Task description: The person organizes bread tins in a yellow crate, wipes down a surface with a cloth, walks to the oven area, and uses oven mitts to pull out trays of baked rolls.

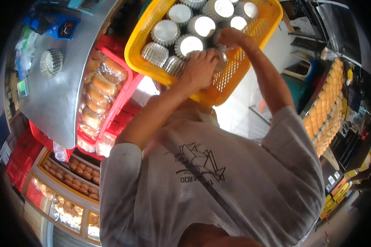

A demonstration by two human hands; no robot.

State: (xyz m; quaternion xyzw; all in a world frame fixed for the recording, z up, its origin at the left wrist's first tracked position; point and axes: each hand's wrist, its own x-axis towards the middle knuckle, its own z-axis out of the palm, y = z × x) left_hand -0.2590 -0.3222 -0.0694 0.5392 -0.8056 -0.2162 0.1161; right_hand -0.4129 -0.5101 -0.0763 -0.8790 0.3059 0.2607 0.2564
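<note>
Several fluted metal moulds [179, 14] sit in a yellow plastic basket [270, 22] at the top of the head view, mostly with their flat round faces up. My left hand [198, 70] lies over the near part of the basket, fingers bent onto a mould [219, 62]; whether it grips it is hidden. My right hand [231, 39] reaches in farther right, fingers curled down among the moulds, their tips and whatever they hold hidden.
A steel counter [55, 103] at left carries a lone mould [50, 64] and a blue item [49, 26]. Red crates [125, 84] hold bagged bread [97, 99]. Trays of buns [70, 173] stand lower left; rows of bread [323, 105] line the right over a pale floor [239, 115].
</note>
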